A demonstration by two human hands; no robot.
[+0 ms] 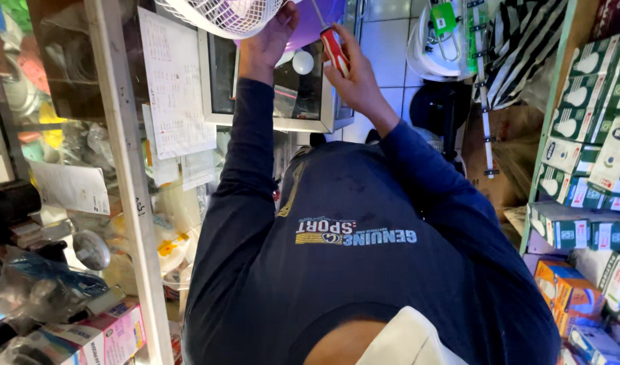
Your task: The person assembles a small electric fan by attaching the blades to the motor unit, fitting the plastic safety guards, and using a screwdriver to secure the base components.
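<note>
both arms in dark blue sleeves stretch away from the body toward the top centre of the frame. the left hand (273,30) is raised with the wrist bent back, its fingers spread up against the underside of a white fan guard (222,15) whose wire grille shows at the top edge; the fingertips disappear behind the grille, so i cannot tell how tightly they grip it, only that they press on it. just to the right, the right hand (354,71) is closed in a fist around the red handle of a screwdriver (333,49). the handle pokes out above the thumb and the thin metal shaft angles up and left toward the fan, its tip cut off by the top of the frame. the two hands are near each other, not touching.

behind the hands hangs a white-framed glass panel (269,101), with a purple shape and a small pale globe showing in it. left of it, sheets of printed paper (175,81) are stuck to a glass cabinet with a pale upright frame (131,189), crowded with bagged goods. at the right edge, green shelving (550,135) carries stacks of green-and-white bulb boxes (593,101), with orange boxes (566,287) lower down. white tiled wall (384,40) shows at the upper middle, and beside it a white helmet-like shell (428,47) and a striped bag (519,40) hang.
</note>
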